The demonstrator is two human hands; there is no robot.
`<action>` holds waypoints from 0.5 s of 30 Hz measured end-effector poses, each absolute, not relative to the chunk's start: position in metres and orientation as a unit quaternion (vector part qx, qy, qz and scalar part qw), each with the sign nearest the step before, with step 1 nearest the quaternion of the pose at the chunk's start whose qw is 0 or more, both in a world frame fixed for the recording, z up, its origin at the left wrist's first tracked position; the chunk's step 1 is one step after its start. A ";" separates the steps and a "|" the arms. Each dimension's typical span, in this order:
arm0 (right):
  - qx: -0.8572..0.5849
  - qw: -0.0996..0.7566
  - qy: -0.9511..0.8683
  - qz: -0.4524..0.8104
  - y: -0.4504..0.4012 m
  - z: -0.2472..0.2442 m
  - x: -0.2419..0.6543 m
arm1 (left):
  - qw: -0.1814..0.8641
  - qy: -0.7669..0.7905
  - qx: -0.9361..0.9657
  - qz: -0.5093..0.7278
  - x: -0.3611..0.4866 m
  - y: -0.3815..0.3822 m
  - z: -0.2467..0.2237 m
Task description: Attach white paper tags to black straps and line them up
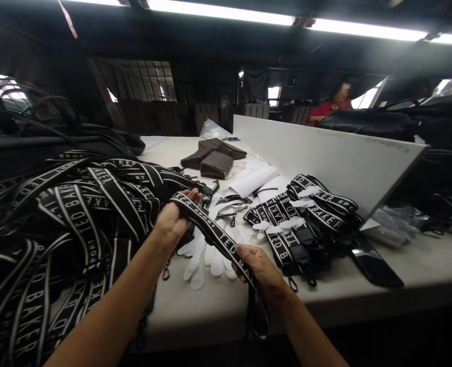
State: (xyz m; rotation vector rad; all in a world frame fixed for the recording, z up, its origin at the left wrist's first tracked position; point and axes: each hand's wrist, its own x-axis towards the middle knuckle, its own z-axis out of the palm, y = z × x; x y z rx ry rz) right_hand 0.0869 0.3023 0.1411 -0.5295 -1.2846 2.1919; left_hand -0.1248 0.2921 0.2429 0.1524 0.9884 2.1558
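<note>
A black strap with white lettering point(210, 226) stretches between my two hands above the table. My left hand point(173, 219) has the strap's upper end lying across its palm and fingers, thumb side up. Lower down, my right hand point(258, 267) pinches the strap, whose loose end hangs over the table's front edge. A large tangled heap of similar straps point(111, 196) lies at the left. To the right sit folded straps point(283, 219) bound with white strips. White paper pieces with rounded ends point(197, 275) are spread beneath the held strap.
Brown pouches point(216, 163) and a clear plastic bag point(213, 130) lie farther back on the table point(195, 316). A white board point(317, 158) stands behind the bundles. A phone point(376, 265) is at the right. A person in red point(327, 108) is beyond the board.
</note>
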 end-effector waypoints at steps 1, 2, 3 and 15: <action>-0.201 0.277 -0.477 0.809 0.302 0.142 0.088 | 0.377 0.392 0.056 0.837 -0.125 0.292 0.240; -0.202 0.283 -0.478 0.806 0.300 0.143 0.089 | 0.376 0.398 0.056 0.835 -0.125 0.292 0.237; -0.203 0.288 -0.481 0.803 0.299 0.144 0.090 | 0.372 0.404 0.060 0.833 -0.125 0.291 0.234; -0.205 0.244 -0.526 0.789 0.299 0.140 0.080 | 0.414 0.423 0.056 0.804 -0.146 0.269 0.258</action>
